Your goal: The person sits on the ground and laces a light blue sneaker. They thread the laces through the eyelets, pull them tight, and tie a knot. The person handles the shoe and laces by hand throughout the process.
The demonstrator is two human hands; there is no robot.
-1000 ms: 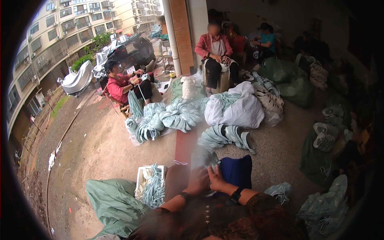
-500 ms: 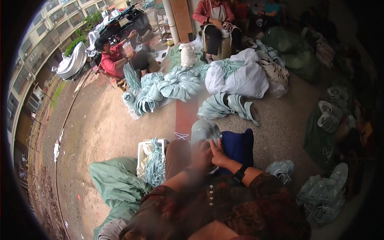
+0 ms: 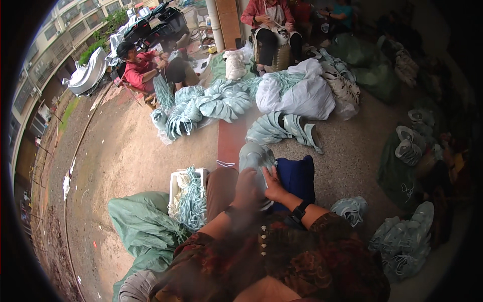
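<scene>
A pale grey-blue shoe upper (image 3: 255, 155) is held in front of me, over my lap. My left hand (image 3: 248, 188) is closed on its near left part; haze on the picture blurs those fingers. At the right edge of the same upper, my right hand (image 3: 274, 185) grips with its fingers pointing away from me. Whether a lace is between the hands cannot be made out. A navy blue cloth bundle (image 3: 297, 180) lies just right of my right hand, and my brown trouser leg (image 3: 220, 189) is to the left.
A white box (image 3: 173, 187) of pale blue and cream laces (image 3: 193, 199) stands at my left, beside a green sack (image 3: 138, 216). Ahead lie a row of shoe uppers (image 3: 279, 127) and a white sack (image 3: 294, 98). Two co-workers in red sit beyond; more uppers (image 3: 402, 244) lie right.
My hands have drawn apart a little from their crossed position, with the upper still between them. The seated co-worker at far left has lowered a raised arm.
</scene>
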